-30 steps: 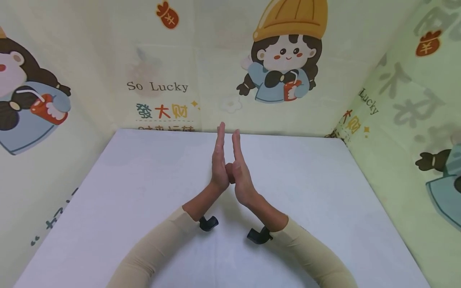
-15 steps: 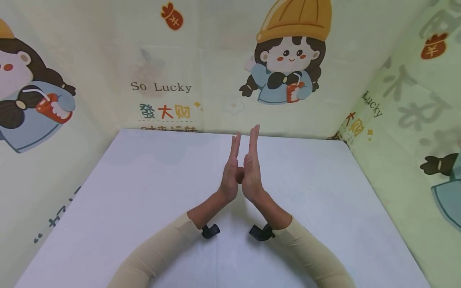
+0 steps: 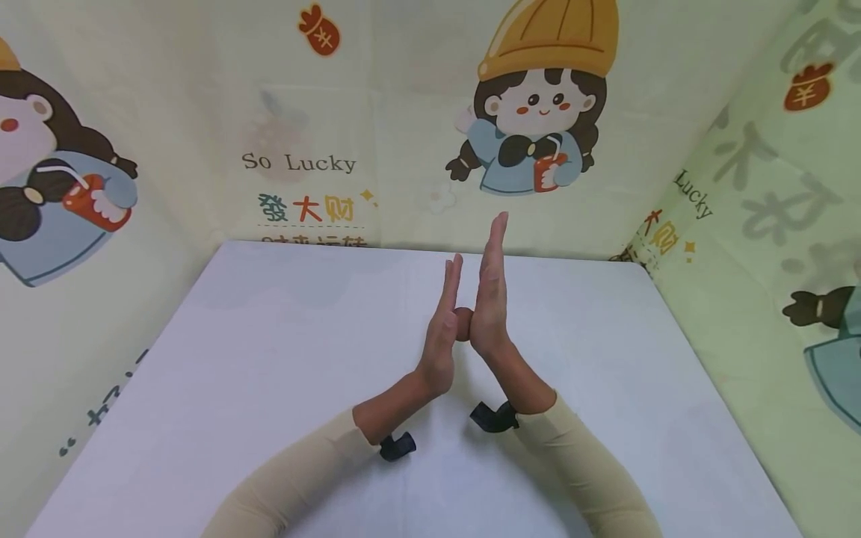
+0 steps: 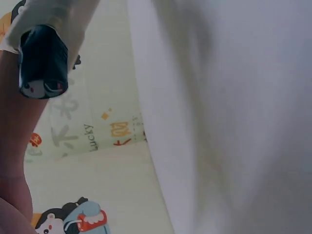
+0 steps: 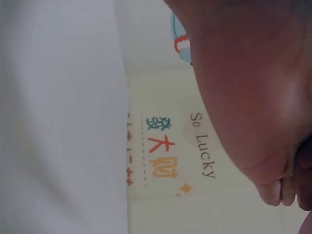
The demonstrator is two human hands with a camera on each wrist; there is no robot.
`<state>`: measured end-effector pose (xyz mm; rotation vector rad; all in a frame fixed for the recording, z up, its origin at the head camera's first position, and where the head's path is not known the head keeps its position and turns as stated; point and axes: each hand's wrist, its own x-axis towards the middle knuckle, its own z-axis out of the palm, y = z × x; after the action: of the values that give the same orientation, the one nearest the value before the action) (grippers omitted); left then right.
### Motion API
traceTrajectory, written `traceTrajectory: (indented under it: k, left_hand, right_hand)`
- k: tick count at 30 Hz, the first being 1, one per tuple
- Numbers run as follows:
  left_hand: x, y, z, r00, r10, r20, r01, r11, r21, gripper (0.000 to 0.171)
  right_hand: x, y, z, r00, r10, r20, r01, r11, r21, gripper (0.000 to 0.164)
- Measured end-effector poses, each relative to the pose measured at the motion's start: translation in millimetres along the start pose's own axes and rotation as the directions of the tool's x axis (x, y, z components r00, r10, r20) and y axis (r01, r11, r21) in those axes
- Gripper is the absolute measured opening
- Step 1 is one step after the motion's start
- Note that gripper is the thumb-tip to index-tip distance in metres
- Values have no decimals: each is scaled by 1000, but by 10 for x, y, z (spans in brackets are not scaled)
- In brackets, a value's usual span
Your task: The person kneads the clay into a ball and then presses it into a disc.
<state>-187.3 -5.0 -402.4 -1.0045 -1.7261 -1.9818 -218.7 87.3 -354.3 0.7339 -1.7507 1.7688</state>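
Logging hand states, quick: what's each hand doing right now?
Left hand: open, fingers straight, against the brown ball.
Right hand: open, fingers straight, against the brown ball's other side.

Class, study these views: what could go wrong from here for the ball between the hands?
The brown ball might slip out: the left hand and right hand flank it with fingers straight, not wrapped round it. It might then drop onto the white table. The hands are offset, so uneven pressure may push it sideways.
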Motion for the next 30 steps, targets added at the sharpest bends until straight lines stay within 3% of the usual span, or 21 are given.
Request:
traceTrajectory:
  k: [9,22,30]
  left_hand:
    - [-26,121,42,1000,-14,-12,13,997,-75,81]
    - [52,214,37,997,15,-76,-16,1000,-8,86]
    - [208,234,-78,991,50,-120,-50,999,-4,85]
  right_hand:
    - [3,48,-29,998,24,57,-32,991,132,76]
    - [-114,42,36,975,131,182,-179,943,281,70]
    - [-211,87,121,974,52,221,-118,946,301,73]
